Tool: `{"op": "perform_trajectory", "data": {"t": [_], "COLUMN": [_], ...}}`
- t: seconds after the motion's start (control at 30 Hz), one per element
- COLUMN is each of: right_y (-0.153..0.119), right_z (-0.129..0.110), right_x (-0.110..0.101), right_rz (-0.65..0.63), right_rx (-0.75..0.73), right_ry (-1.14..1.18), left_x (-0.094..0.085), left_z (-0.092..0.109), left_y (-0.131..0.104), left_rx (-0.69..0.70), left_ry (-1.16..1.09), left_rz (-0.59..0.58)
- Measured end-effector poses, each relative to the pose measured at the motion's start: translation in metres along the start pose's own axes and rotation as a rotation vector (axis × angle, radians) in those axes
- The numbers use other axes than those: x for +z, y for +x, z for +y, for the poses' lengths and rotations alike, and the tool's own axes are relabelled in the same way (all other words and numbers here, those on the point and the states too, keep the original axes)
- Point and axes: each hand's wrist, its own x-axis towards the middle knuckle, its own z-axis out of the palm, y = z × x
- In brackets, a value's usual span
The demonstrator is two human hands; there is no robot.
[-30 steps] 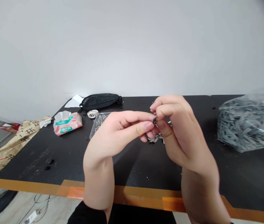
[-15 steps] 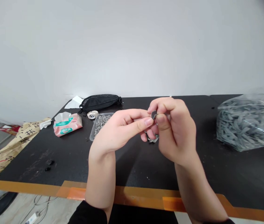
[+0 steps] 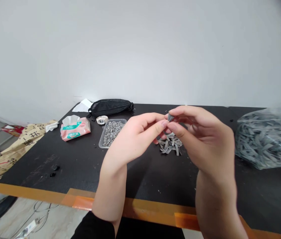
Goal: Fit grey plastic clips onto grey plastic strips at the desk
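Observation:
Between the fingertips of both hands is a small grey strip (image 3: 170,117), folded or bent; the fingers cover much of it. My left hand (image 3: 140,132) pinches its near left end with thumb and forefinger. From the other side, the thumb and forefinger of my right hand (image 3: 205,136) close on the same strip. Below and behind the fingers, a loose pile of grey strips (image 3: 170,145) lies on the black table (image 3: 152,179). Left of my left hand stands a clear plastic tub (image 3: 102,139) holding many small grey pieces.
At the right lies a big clear plastic bag (image 3: 267,139) full of grey strips. Further left are a tissue pack (image 3: 75,129), a white roll of tape (image 3: 102,120) and a black mesh pouch (image 3: 112,108). Two small black bits (image 3: 53,174) lie near the left front. Orange tape (image 3: 155,212) covers the front edge.
My right hand has turned and its fingers have straightened, showing more of the grey strip. Both hands sit slightly further right in view, and the pile behind them is more visible.

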Motion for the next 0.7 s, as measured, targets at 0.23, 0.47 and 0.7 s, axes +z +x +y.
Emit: {"op": "perform_trajectory", "data": {"t": [0.23, 0.47, 0.7], "right_y": [0.003, 0.004, 0.004], "right_z": [0.002, -0.003, 0.001], "right_x": [0.002, 0.000, 0.001], "right_rz": [0.171, 0.125, 0.134], "right_rx": [-0.113, -0.114, -0.063], "right_ry": [-0.226, -0.325, -0.163], "left_x": [0.011, 0.010, 0.015], "left_z": [0.000, 0.002, 0.003], "left_y": [-0.003, -0.009, -0.009], "left_rx": [0.050, 0.124, 0.175], "left_ry": [0.084, 0.376, 0.508], "left_rz": [0.123, 0.195, 0.245]}}
